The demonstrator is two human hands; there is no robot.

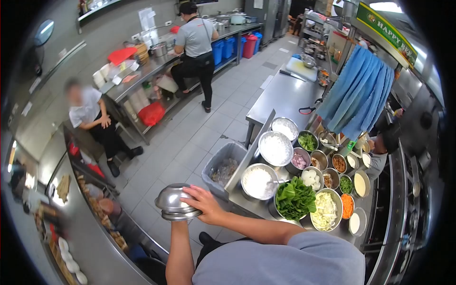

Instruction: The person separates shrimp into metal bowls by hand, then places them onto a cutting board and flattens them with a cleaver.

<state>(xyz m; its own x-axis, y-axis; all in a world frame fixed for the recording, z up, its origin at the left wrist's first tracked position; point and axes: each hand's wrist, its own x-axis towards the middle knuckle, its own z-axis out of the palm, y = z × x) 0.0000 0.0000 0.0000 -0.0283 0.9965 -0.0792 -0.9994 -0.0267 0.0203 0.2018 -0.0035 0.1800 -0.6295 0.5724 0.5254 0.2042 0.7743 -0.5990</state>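
A small stack of shiny metal bowls (176,198), the top one upside down, is held out in front of my body. My right hand (205,205) grips the stack from its right side, fingers pressed against the upper bowl. Underneath, my left hand (179,225) supports the stack; its fingers are hidden behind the metal, and mainly the wrist and forearm show. The exact number of bowls cannot be made out.
To the right, a counter holds metal containers of leafy greens (294,197), shredded cabbage (326,211) and white powder (259,181). A lined bin (223,166) stands beside it. Blue towels (356,90) hang above. One person sits at left (92,111); another stands farther back (195,45).
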